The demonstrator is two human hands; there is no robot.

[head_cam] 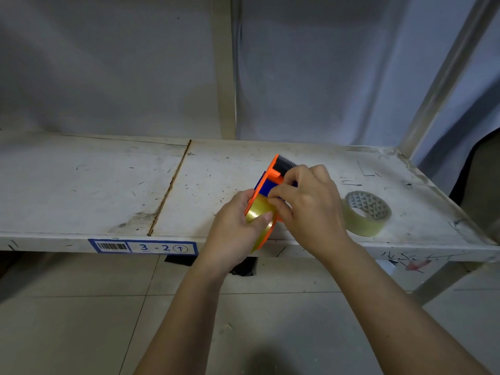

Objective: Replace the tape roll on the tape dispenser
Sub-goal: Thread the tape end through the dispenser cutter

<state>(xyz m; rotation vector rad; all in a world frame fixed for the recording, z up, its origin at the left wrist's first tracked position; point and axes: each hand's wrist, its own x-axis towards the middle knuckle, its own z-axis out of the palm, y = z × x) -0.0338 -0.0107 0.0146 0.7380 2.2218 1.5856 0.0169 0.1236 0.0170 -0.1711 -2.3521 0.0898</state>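
Observation:
An orange and blue tape dispenser (273, 176) with a black toothed cutter at its far end is held over the front edge of a white shelf (108, 185). A yellowish tape roll (258, 212) sits in its lower part. My left hand (235, 228) grips the roll end of the dispenser from the left, thumb on the roll. My right hand (311, 204) lies over the dispenser's middle from the right, with fingertips pinched at the roll's upper edge. A second, clear tape roll (366, 215) with a patterned core lies flat on the shelf to the right.
The shelf is scuffed, with a seam (169, 189) running front to back left of centre. A blue label reading 3-2 (143, 247) is on its front edge. Upright posts stand at the back centre (224, 77) and at the right (443, 77). Tiled floor lies below.

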